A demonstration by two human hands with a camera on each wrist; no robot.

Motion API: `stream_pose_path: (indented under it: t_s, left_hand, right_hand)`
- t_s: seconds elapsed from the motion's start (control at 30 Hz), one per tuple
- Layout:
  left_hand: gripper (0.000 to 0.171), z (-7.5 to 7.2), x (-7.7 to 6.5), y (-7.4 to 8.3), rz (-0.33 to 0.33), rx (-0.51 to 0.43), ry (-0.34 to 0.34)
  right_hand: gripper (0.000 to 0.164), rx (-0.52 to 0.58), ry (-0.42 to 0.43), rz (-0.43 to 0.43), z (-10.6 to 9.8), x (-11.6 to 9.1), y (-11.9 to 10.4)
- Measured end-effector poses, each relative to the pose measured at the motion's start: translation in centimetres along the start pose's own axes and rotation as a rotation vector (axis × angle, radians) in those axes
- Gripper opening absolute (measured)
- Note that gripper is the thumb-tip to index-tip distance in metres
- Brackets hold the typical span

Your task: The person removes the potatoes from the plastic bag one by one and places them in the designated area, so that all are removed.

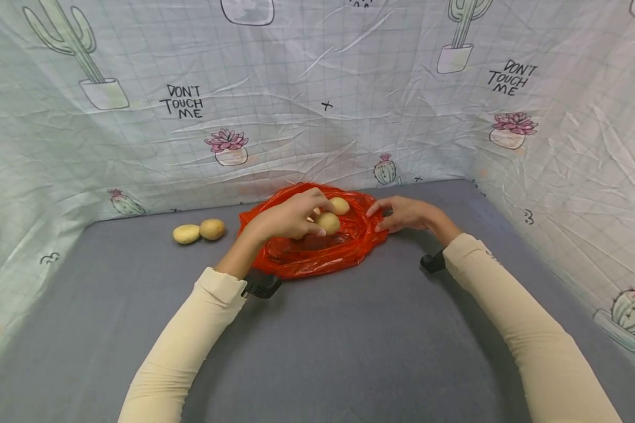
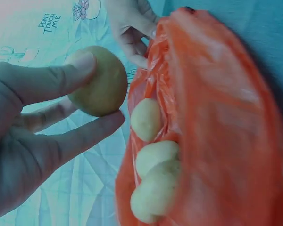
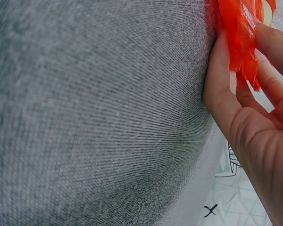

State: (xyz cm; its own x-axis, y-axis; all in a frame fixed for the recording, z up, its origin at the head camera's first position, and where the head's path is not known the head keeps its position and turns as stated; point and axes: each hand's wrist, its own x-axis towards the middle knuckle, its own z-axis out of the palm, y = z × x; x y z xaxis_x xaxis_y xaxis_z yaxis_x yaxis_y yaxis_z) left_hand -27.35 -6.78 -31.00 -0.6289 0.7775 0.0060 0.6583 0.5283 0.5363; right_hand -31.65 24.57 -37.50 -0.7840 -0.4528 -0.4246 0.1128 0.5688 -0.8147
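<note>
My left hand (image 1: 295, 215) pinches a potato (image 1: 328, 223) between thumb and fingertips, over the mouth of a red plastic bag (image 1: 317, 269). In the left wrist view the held potato (image 2: 104, 84) is apart from several paler potatoes (image 2: 155, 188) that lie inside the bag (image 2: 226, 122). One potato in the bag (image 1: 340, 205) shows beyond the held one in the head view. At the bag's right edge, my right hand (image 1: 406, 214) grips the rim; the right wrist view has the red plastic (image 3: 243, 42) between thumb and fingers of that hand (image 3: 259, 122).
Two potatoes (image 1: 199, 231) lie side by side on the grey tabletop (image 1: 338, 341), left of the bag. A cactus-printed cloth (image 1: 296, 117) hangs behind the table and along its sides. Dark wrist devices (image 1: 264, 286) sit below both wrists.
</note>
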Motion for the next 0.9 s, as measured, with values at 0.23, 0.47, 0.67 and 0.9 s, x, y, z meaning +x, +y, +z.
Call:
stream_pose_path:
  t_s: [0.23,0.47,0.67,0.9]
  left_hand:
    - [0.043,1.2,-2.5,0.2,-0.047,-0.043,0.194]
    - [0.046,2.1,-4.1,-0.2,-0.075,-0.104,0.326]
    - [0.048,2.4,-5.1,-0.6,-0.089,-0.167,0.35]
    - [0.048,2.2,-6.2,-0.9,-0.137,-0.136,0.356]
  right_hand:
    - [0.044,-0.02,0.002,-0.005,0.0,-0.1,0.2]
    - [0.045,-0.029,0.004,-0.012,0.1,0.0,0.1]
    - [0.044,-0.023,0.011,-0.005,0.2,0.0,0.0]
    - [0.044,-0.032,0.022,0.007,0.2,0.0,-0.1]
